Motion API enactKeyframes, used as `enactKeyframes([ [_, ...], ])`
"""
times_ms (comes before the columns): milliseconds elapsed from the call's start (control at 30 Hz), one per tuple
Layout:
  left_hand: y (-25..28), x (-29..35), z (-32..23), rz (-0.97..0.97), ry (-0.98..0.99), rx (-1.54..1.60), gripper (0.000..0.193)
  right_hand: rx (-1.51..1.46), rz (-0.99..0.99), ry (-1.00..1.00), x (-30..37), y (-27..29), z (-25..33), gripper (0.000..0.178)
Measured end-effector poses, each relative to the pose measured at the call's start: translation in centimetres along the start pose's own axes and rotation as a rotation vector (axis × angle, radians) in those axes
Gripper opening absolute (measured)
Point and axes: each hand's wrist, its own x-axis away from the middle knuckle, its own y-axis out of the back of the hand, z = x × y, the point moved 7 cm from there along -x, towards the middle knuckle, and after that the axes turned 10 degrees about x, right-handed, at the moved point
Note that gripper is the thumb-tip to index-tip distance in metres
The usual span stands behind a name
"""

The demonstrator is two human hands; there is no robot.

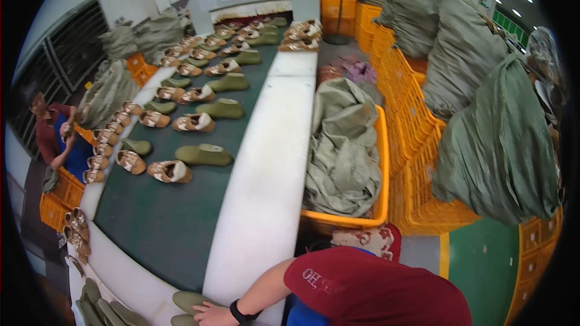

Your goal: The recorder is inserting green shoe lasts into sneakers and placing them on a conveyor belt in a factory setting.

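Note:
My right hand point(214, 314) reaches in at the bottom edge, with a black band on the wrist and a maroon sleeve above. Its fingers are closed over an olive-green shoe last point(192, 301), and a second last shows partly just below it, cut off by the frame. More green lasts point(99, 309) lie bunched to the left of the hand. My left hand is not in view. On the dark green conveyor belt point(163, 229) stand rows of brown-and-white shoes point(169, 171), with green lasts such as this one point(204, 154) beside them.
White ledges point(266, 145) flank the belt. To the right, an orange crate point(382, 169) holds a grey-green sack point(341, 151); stacked orange crates point(417, 169) carry bulging sacks point(495, 145). Across the belt at left, another person point(51, 127) holds something near a row of shoes point(99, 149).

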Motion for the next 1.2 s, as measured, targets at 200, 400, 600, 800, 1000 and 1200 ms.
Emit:
enactKeyframes([
  [200, 0.3, 0.2, -0.6, -0.055, -0.057, -0.086, 0.030, 0.004, -0.037, 0.037, 0.8, -0.2, 0.7, 0.025],
  [400, 1.8, 1.5, 1.0, -0.068, 0.036, -0.129, 0.039, 0.006, -0.069, 0.060, -0.7, -1.0, 1.6, 0.015],
  [600, -2.0, 0.4, 1.0, 0.004, 0.214, 0.041, 0.042, 0.086, -0.214, 0.051, 0.6, 1.7, -2.3, 0.018],
  [800, -0.1, 1.3, 1.0, -0.048, 0.230, -0.012, 0.042, -0.041, 0.019, 0.018, 0.9, 0.2, -1.0, 0.021],
  [1000, -0.3, 1.3, 0.6, -0.031, 0.243, -0.001, 0.040, -0.038, -0.009, 0.001, 1.1, 0.8, -1.1, 0.021],
  [1200, -0.4, 1.2, 0.7, -0.032, 0.227, -0.013, 0.041, -0.035, 0.020, -0.004, 0.9, 0.7, -1.2, 0.023],
])
